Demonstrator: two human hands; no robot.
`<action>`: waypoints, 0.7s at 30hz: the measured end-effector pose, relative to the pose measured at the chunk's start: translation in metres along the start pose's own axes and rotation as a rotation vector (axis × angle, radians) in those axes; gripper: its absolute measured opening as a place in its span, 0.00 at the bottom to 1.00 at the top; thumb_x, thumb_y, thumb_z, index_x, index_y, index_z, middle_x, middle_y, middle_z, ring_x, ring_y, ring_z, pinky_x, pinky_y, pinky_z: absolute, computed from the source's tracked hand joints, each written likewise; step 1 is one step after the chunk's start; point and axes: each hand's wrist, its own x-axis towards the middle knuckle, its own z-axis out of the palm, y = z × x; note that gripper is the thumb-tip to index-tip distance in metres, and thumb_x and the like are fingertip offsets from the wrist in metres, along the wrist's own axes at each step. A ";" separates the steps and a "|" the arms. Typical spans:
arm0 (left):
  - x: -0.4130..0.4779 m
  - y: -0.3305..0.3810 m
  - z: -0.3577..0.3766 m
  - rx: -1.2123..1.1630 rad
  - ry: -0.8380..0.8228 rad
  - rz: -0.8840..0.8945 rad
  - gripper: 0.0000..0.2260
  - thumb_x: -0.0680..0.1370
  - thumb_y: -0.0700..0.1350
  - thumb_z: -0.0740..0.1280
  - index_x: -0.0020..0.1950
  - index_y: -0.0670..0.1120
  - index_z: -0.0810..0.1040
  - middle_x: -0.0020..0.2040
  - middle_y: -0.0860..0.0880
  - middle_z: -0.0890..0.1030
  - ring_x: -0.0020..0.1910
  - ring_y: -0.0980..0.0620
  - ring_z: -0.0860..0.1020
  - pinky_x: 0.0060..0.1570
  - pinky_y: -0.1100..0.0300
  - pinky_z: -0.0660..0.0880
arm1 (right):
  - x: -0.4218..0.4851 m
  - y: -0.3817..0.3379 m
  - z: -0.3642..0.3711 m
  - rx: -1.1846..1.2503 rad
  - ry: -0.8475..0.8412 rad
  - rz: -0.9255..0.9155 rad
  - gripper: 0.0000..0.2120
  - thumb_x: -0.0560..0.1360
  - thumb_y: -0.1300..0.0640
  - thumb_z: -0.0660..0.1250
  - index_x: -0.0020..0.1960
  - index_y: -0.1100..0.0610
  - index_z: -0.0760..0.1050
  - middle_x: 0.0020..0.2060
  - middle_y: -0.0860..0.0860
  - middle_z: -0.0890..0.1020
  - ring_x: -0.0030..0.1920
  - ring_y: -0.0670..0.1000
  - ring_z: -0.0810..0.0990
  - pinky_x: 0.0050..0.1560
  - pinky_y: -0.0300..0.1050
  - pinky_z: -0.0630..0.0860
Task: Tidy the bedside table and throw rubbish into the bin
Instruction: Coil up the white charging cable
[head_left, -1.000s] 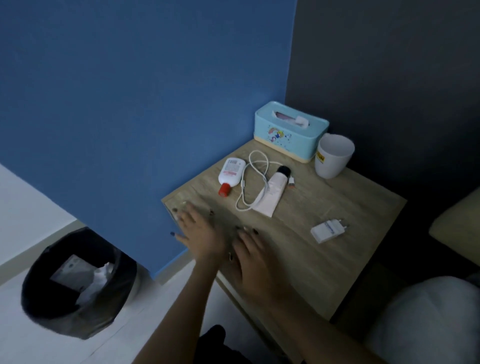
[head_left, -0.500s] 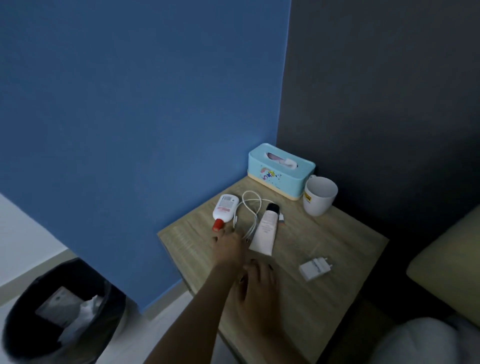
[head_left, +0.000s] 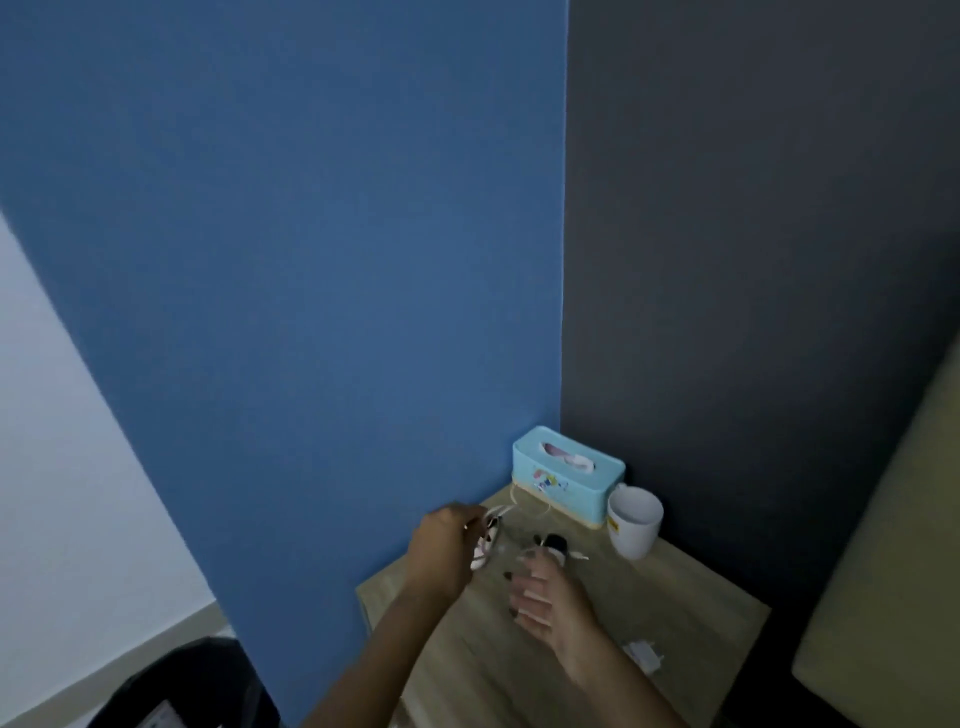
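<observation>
On the wooden bedside table (head_left: 701, 613), my left hand (head_left: 441, 545) pinches the white charging cable (head_left: 519, 506) and holds its loops up off the top, in front of the tissue box. A white bottle (head_left: 482, 548) shows only partly behind that hand. My right hand (head_left: 550, 603) curls its fingers round the pale cream tube (head_left: 556, 543), whose black cap sticks out beyond the fingertips. A white plug adapter (head_left: 644, 656) lies on the table to the right of my right wrist. The black bin (head_left: 171, 691) stands on the floor at the lower left, mostly cut off.
A light-blue tissue box (head_left: 566, 478) sits in the back corner with a white mug (head_left: 635, 522) beside it. The blue wall runs along the table's left side and a dark wall behind. A yellowish cushion edge (head_left: 883, 597) is at the right.
My view tilted up towards the wall. My left hand moved forward past the bottle and lifted the cable. My right hand came off the table top and closed round the cream tube.
</observation>
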 end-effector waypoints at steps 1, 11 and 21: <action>-0.002 0.009 -0.011 -0.009 -0.007 0.038 0.13 0.77 0.47 0.60 0.36 0.44 0.77 0.34 0.48 0.77 0.34 0.53 0.75 0.35 0.60 0.66 | -0.007 -0.015 0.002 0.086 -0.058 0.026 0.18 0.77 0.40 0.60 0.55 0.54 0.76 0.51 0.56 0.82 0.48 0.54 0.80 0.42 0.45 0.74; -0.051 0.027 -0.069 0.083 0.068 0.202 0.19 0.76 0.56 0.52 0.44 0.48 0.80 0.40 0.49 0.79 0.42 0.52 0.77 0.42 0.55 0.73 | -0.066 -0.105 0.010 -0.118 -0.030 -0.154 0.20 0.80 0.47 0.58 0.43 0.59 0.81 0.40 0.53 0.83 0.40 0.50 0.79 0.41 0.43 0.73; -0.047 0.044 -0.133 0.187 0.259 0.089 0.10 0.80 0.44 0.59 0.54 0.54 0.78 0.43 0.51 0.77 0.36 0.51 0.79 0.35 0.53 0.76 | -0.112 -0.143 0.006 -0.314 -0.077 -0.383 0.20 0.80 0.48 0.58 0.45 0.63 0.79 0.44 0.58 0.86 0.24 0.45 0.68 0.21 0.34 0.57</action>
